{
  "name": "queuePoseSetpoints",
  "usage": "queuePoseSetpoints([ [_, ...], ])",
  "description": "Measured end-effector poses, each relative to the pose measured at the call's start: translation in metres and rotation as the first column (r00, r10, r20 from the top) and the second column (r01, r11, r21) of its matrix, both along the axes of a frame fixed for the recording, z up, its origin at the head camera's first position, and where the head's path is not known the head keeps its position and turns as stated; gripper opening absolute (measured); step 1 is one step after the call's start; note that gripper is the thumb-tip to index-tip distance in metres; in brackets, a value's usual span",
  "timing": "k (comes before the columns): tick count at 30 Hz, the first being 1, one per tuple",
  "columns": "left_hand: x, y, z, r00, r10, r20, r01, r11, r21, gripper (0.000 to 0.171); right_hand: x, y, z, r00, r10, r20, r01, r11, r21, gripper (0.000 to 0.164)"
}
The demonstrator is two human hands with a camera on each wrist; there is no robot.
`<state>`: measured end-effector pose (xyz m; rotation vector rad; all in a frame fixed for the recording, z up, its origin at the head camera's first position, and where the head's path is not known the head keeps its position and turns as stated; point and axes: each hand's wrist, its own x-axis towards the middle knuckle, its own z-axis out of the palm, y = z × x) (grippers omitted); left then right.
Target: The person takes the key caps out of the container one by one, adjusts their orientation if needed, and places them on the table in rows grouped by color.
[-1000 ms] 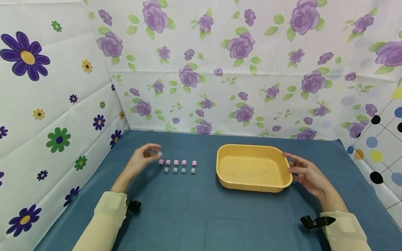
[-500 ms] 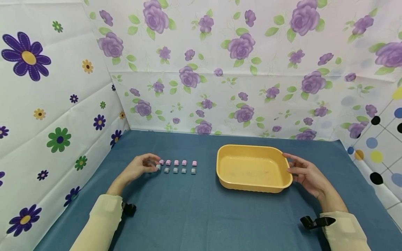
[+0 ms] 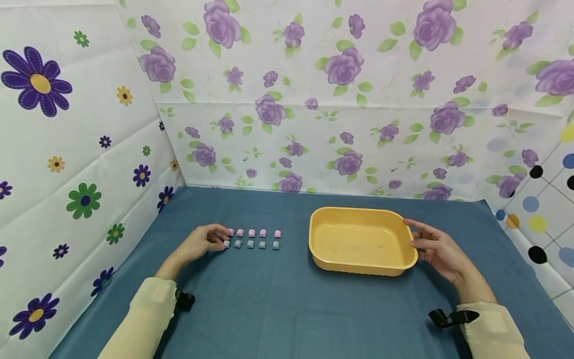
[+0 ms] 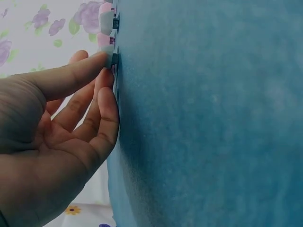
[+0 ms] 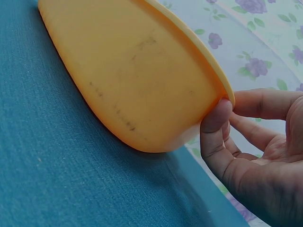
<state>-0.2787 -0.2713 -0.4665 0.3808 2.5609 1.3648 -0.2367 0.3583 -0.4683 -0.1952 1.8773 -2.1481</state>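
Observation:
My left hand (image 3: pixel 200 243) is low at the left end of two short rows of small keycaps. Its thumb and fingertips pinch the leftmost pale grey keycap (image 3: pixel 227 244), which sits in line with the front row. In the left wrist view, the thumb lies on the pale cap (image 4: pixel 110 51), with a dark part under it against the cloth. Behind is the row of pink keycaps (image 3: pixel 252 233), the leftmost partly hidden by the fingers. At the right, my right hand (image 3: pixel 441 254) grips the end rim of a yellow plastic basin (image 5: pixel 142 71) between thumb and fingers.
A blue cloth (image 3: pixel 278 309) covers the table. The basin holds nothing and stands right of the keycap rows. Flower-printed sheets (image 3: pixel 287 75) hang behind and at the left, and a dotted one (image 3: pixel 547 219) at the right. Both wrists wear black camera mounts.
My left hand has brought the grey keycap down and toward me, from behind the pink row to the left end of the grey row. The right hand and basin have stayed still.

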Motion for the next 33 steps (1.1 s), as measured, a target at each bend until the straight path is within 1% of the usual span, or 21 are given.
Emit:
queuePoseSetpoints([
  [2,0.000,0.000,0.000,1.000,-0.004,-0.009,0.004,1.000,-0.012,0.034,0.000,0.000,0.000,1.000,0.002,-0.001,-0.002,1.000,-0.001,0.064],
  [4,0.001,0.001,0.001,1.000,0.007,-0.008,-0.007,1.000,-0.019,0.033,0.000,-0.001,0.000,1.000,0.005,-0.002,-0.005,1.000,-0.002,0.064],
  [11,0.002,0.001,0.001,1.000,0.017,-0.016,-0.018,0.999,-0.036,0.032,0.000,-0.001,0.001,1.000,0.004,0.005,-0.004,1.000,-0.003,0.064],
  [21,0.002,-0.002,0.002,1.000,0.027,0.003,-0.027,1.000,0.005,0.032,0.000,-0.001,0.000,1.000,0.016,-0.011,-0.016,1.000,-0.007,0.064],
  [25,0.003,-0.003,0.006,0.999,0.036,-0.002,-0.036,0.999,-0.006,0.031,0.000,-0.001,0.000,1.000,0.016,-0.008,-0.016,1.000,-0.009,0.064],
  [29,0.004,0.001,0.014,0.999,0.046,-0.024,-0.047,0.998,-0.030,0.028,0.001,0.000,-0.001,1.000,0.015,-0.006,-0.015,1.000,-0.007,0.064],
  [33,0.004,0.011,0.023,0.999,0.028,-0.046,-0.028,1.000,-0.001,0.029,0.001,0.001,-0.003,1.000,0.019,-0.010,-0.019,1.000,-0.005,0.064],
])
